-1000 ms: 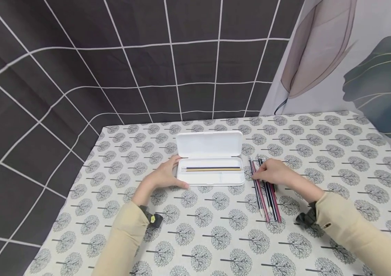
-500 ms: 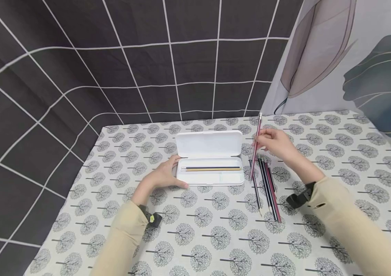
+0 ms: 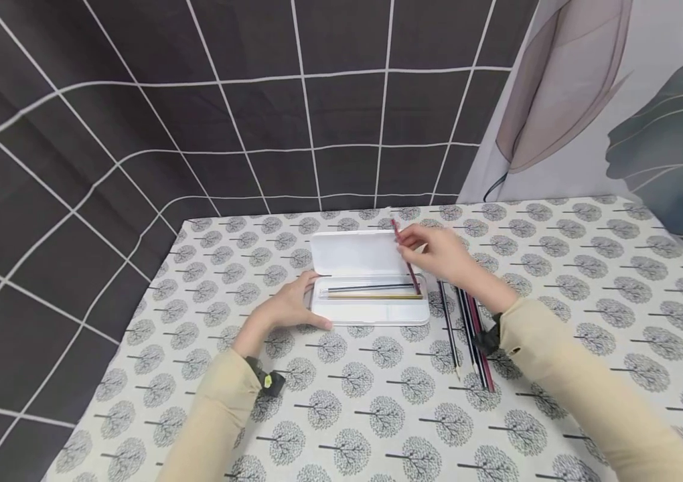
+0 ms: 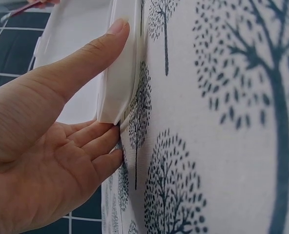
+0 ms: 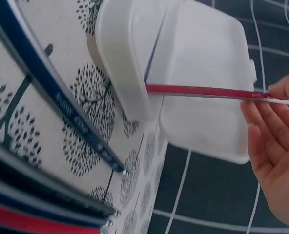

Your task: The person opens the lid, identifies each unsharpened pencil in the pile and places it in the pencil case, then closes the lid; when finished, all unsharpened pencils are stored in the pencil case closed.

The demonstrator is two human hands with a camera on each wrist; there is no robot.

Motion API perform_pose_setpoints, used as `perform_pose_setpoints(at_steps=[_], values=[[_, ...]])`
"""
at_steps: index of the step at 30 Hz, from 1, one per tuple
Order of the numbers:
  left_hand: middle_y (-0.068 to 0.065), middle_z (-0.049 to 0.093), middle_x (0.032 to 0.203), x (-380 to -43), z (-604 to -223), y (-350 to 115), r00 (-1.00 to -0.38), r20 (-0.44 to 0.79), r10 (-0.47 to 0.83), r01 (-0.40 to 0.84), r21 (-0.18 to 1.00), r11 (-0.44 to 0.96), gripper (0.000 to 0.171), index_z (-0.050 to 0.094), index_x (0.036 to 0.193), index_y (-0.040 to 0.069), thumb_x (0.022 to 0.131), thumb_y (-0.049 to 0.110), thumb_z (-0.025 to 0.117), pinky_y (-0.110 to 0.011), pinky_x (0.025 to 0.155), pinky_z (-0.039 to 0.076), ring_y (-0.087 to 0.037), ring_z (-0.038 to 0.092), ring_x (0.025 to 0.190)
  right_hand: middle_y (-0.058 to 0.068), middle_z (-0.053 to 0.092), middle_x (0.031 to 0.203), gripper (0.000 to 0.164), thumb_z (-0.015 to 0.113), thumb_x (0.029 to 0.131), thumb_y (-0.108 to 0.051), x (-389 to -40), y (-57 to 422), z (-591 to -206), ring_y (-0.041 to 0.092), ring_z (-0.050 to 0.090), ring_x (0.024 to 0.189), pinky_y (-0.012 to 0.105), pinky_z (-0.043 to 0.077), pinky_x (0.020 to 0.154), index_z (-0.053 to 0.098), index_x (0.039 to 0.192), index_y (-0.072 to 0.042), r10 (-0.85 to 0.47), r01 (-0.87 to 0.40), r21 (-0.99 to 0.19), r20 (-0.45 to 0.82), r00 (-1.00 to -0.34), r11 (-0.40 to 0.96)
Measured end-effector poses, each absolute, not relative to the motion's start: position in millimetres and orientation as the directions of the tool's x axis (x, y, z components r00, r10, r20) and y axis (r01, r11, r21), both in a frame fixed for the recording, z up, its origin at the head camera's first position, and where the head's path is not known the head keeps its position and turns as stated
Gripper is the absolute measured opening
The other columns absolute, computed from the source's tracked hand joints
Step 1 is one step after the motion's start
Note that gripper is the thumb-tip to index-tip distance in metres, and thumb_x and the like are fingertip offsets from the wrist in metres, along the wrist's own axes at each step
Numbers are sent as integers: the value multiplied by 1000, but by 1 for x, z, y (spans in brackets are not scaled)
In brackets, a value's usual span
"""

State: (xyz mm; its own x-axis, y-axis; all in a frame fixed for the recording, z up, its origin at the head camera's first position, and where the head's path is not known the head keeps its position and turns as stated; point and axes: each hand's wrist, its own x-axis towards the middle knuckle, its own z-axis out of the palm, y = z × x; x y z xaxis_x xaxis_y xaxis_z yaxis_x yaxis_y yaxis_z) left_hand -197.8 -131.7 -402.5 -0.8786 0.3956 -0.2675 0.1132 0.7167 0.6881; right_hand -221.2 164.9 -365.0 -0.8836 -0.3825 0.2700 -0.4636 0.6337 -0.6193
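With the right hand (image 3: 438, 253), pinched a red pencil (image 3: 413, 278) slanting into the open white pencil case (image 3: 350, 312); with the spread left hand (image 3: 286, 304), clasped the case's left end.

This place looks like a corner in a home, dressed with fabrics, but the camera sees only a small part, so the kind of room is not certain. The table (image 3: 438, 462) wears a pale tree-print cloth (image 3: 296, 395). Behind it and along the left side hangs a dark gridded sheet (image 3: 341, 40), and on the right hangs a leaf-print sheet (image 3: 594, 154); all have a household style. The case (image 3: 350, 312) and pencils (image 3: 450, 331) are ordinary things for study.
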Motion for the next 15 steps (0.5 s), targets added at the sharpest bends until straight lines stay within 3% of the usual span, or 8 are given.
perform_pose_setpoints(at_steps=[6,15], values=[[-14,35,148,-198,-403,-134,-881,-266,392,114,684,720,111,24,145,13,57,30,89,-49,114,19,-31,29,137,2,70,88,18,68,82,-12,-223,145,-378,14,66,80,31,56,73,67,99,-8,-599,-606,-496,197,-776,622],[-12,36,147,-198,-404,-133,-880,-266,393,118,680,724,109,26,144,14,57,33,88,-49,113,22,-30,31,136,-5,68,81,14,66,84,-13,-223,134,-396,6,60,74,26,53,73,70,96,-8,-713,-644,-445,18,-701,622]])
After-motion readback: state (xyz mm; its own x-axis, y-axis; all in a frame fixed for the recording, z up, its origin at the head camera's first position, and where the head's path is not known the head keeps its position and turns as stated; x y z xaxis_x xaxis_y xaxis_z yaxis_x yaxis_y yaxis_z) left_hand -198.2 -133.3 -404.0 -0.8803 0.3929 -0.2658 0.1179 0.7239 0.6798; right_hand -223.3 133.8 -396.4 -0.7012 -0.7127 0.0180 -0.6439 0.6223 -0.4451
